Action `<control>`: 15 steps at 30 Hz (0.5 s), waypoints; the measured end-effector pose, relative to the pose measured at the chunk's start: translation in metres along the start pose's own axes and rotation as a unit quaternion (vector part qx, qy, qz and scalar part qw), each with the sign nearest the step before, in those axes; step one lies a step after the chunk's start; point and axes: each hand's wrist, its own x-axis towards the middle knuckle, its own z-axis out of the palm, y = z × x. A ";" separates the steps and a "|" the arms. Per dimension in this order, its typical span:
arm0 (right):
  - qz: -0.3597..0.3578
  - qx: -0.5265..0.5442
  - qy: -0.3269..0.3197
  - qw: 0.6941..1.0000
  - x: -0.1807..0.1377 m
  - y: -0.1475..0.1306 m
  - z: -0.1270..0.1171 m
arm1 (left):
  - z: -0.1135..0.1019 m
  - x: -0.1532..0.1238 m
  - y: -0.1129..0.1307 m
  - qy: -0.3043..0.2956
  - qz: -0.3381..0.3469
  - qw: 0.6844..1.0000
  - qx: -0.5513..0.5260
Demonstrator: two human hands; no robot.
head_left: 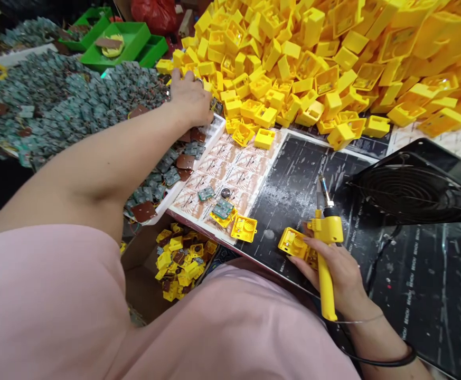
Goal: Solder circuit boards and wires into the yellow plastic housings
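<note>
My left hand (190,99) is stretched out to the near edge of the heap of yellow plastic cases (265,84), beside the pile of small circuit boards (75,95). Its fingers look spread, though the tips are partly hidden among the cases. My right hand (335,264) is closed round a yellow soldering iron (327,232) whose metal tip points away from me. The same hand's fingers also hold an open yellow case (292,241) above the black mat. To its left lie another open yellow case (244,228), a circuit board (223,209) on yellow plastic, and a small round black part (225,193).
A black fan (416,184) stands on the mat (432,274) at right. Below the table's front edge, a cardboard box (143,279) holds yellow cases and boards. Green trays (123,39) sit at the back left. A dark cable (380,253) runs near my right wrist.
</note>
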 end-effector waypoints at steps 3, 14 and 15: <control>-0.009 0.008 -0.001 1.000 -0.001 0.002 0.000 | -0.011 0.001 0.003 0.007 0.006 1.000 -0.010; -0.012 -0.001 0.007 1.000 0.003 0.003 0.001 | -0.078 -0.068 0.025 0.024 0.048 0.874 -0.482; -0.008 -0.001 0.008 1.000 0.004 0.002 0.001 | -0.076 -0.075 0.034 0.002 0.053 0.851 -0.522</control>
